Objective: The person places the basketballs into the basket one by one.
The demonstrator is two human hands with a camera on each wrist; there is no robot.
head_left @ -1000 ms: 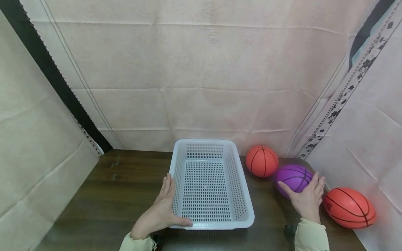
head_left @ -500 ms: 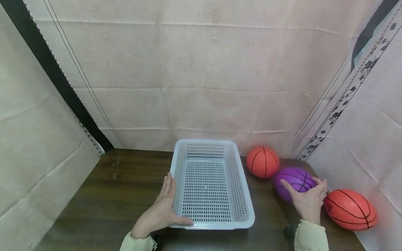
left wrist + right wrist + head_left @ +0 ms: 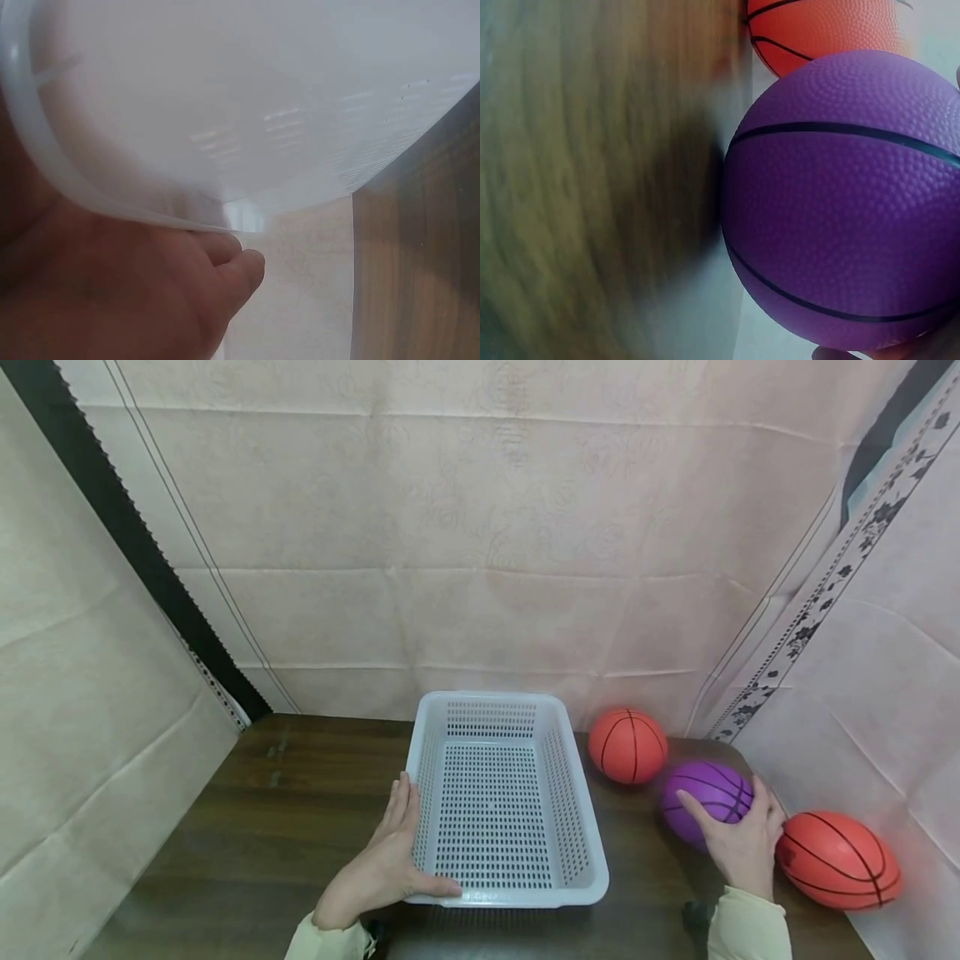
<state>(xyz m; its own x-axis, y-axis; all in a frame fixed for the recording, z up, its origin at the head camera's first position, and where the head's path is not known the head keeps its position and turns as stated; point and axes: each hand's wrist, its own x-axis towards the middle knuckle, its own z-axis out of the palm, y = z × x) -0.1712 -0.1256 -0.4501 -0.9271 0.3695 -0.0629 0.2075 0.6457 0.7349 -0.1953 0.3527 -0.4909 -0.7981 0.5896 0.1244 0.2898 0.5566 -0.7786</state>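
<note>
A white perforated plastic basket point(image 3: 491, 885) stands on the table. My left hand point(image 3: 382, 860) rests against its front left corner, thumb on the front rim and fairly straight fingers along the left side; in the left wrist view the fingers point(image 3: 244, 274) lie beside the rim. My right hand point(image 3: 742, 843) holds a purple toy basketball point(image 3: 693, 785) between thumb and fingers, thumb at its near side and fingers round its right side. The right wrist view is mostly filled by the purple ball point(image 3: 847, 202); little of the hand shows there.
An orange basketball point(image 3: 627, 746) stands behind, between basket and purple ball. Another orange basketball point(image 3: 838, 860) lies right of my right hand, close to the side cloth. Pale cloth walls point(image 3: 487, 527) enclose the dark wooden table point(image 3: 247, 835) at the back and both sides.
The purple ball has shifted slightly toward me and to the right, with my right hand moving a little right and its fingers re-placed on it. My left hand and the basket stay put.
</note>
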